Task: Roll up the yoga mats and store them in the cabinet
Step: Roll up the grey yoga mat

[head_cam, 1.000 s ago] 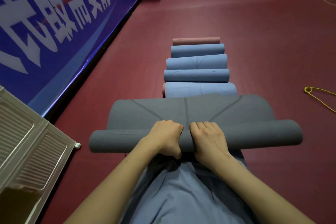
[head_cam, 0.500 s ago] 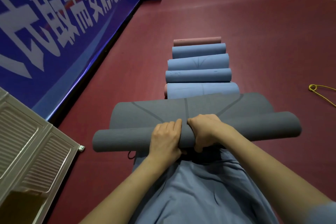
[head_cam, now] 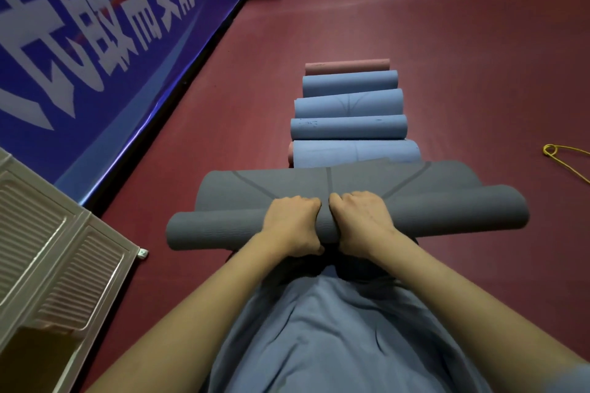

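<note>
Grey mat roll [head_cam: 447, 210] under both hands [head_cam: 329, 223]

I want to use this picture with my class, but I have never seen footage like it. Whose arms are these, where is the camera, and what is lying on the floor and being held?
There is no machine here: the camera sits on a person's head and looks down, so the arms are that person's own. The left hand and right hand sit side by side, fingers curled over a grey yoga mat that is partly rolled; its flat part lies just ahead. Beyond it, on the red floor, lie rolled mats in a row: four blue mats and a pink mat farthest off. A pale cabinet door stands at the left, and a yellow cord lies at the right.
</note>
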### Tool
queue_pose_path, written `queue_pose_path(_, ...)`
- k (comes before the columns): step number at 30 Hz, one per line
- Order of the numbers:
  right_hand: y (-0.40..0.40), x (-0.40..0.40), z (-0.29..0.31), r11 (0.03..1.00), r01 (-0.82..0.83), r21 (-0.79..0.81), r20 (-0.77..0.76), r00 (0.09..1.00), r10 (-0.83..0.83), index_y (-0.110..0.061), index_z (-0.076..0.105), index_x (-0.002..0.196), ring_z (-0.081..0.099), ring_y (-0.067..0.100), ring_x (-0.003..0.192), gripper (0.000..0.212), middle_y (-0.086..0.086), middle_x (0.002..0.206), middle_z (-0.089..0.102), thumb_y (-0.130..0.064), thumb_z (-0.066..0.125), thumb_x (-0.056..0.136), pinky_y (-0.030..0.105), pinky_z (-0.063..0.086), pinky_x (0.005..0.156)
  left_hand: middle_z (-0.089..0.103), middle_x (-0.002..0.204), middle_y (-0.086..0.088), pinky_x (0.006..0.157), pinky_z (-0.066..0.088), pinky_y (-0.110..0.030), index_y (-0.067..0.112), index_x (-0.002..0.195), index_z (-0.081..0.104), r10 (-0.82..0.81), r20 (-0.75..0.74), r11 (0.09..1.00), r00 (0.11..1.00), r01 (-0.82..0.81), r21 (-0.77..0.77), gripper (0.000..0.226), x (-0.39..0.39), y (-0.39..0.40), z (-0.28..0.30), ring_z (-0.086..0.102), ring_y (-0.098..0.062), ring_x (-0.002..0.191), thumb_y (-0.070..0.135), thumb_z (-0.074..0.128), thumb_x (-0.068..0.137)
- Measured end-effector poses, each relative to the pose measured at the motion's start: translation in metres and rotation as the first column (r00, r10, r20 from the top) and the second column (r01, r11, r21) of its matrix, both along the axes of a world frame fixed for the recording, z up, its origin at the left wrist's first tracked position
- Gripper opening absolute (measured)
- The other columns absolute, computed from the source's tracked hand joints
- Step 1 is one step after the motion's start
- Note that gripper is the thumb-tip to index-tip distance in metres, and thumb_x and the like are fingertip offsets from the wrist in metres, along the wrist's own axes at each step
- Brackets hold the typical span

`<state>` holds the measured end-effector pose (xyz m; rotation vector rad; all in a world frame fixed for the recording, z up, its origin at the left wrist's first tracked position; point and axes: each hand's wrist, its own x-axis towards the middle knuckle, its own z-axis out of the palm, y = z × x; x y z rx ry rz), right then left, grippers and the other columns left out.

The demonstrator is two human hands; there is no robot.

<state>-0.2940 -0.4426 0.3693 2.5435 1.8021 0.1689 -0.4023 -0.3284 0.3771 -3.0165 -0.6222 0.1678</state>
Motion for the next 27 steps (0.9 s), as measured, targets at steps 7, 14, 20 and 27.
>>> queue_pose_path(7,0.025,0.023,0.034,0.95,-0.028,-0.311,-0.22,0.975,-0.043,-0.025,0.064,0.101,0.059,0.022,0.079,0.059,-0.001,0.095,0.066,-0.048,0.087,0.052,0.032,0.044,0.065,0.062,0.086,0.001,0.064,0.028,-0.034,0.019,0.094,0.054,-0.033,0.283,0.992,0.959,-0.003,0.126,0.063,-0.007,-0.004,-0.019,0.06,-0.026,0.076,0.06,0.082,0.055)
queue_pose_path(14,0.033,0.028,0.033,0.936,0.012,-0.351,-0.262,0.959,-0.11,-0.027,0.063,0.102,0.061,0.021,0.08,0.06,-0.003,0.094,0.065,-0.05,0.088,0.052,0.032,0.046,0.067,0.066,0.097,0.0,0.067,0.032,-0.033,0.02,0.098,0.045,-0.05,0.101,0.987,0.994,0.034,0.156,0.054,0.007,0.005,-0.005,0.064,-0.025,0.083,0.043,0.081,0.066)
queue_pose_path(20,0.004,0.016,-0.009,0.978,0.03,0.209,-0.059,0.998,-0.018,-0.021,0.052,0.091,0.059,0.026,0.081,0.054,0.0,0.087,0.061,-0.041,0.082,0.052,0.036,0.039,0.066,0.064,0.088,0.002,0.065,0.042,-0.034,0.024,0.094,0.054,-0.047,-0.091,0.999,0.995,0.047,-0.003,0.054,0.027,0.02,0.023,0.055,-0.022,0.073,0.05,0.084,0.058)
queue_pose_path(27,0.02,0.025,0.006,0.999,-0.006,0.044,-0.044,0.999,0.008,-0.02,0.048,0.099,0.063,0.026,0.088,0.057,0.001,0.095,0.065,-0.048,0.08,0.061,0.034,0.035,0.067,0.067,0.102,0.002,0.069,0.044,-0.035,0.023,0.106,0.055,0.028,0.066,0.999,0.997,-0.029,0.015,0.061,0.022,0.016,0.002,0.065,-0.026,0.09,0.054,0.082,0.061)
